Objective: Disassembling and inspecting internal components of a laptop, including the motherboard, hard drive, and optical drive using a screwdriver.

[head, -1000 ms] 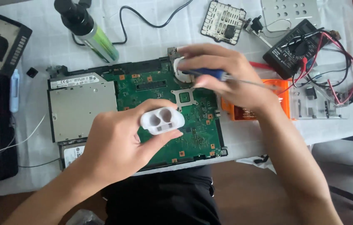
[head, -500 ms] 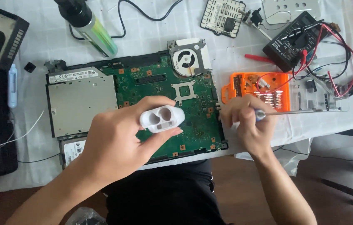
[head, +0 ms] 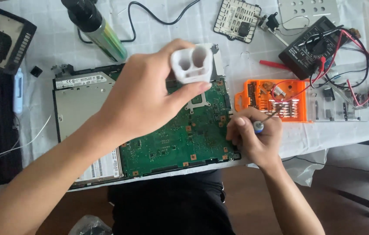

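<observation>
Green motherboard [head: 180, 135] now half-covered: left hand [head: 141, 100] lifted higher, pinching white two-hole holder [head: 192, 64]; right hand [head: 254, 139] dropped to board edge, clenched round small screwdriver [head: 266, 120].

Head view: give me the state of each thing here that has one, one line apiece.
left hand: raised over the board, gripping the white holder
white holder: held, two hollow openings showing
right hand: gripping the screwdriver at the board's right edge
screwdriver: held, tilted
green circuit board: exposed, lying flat
orange bit case: open
</observation>
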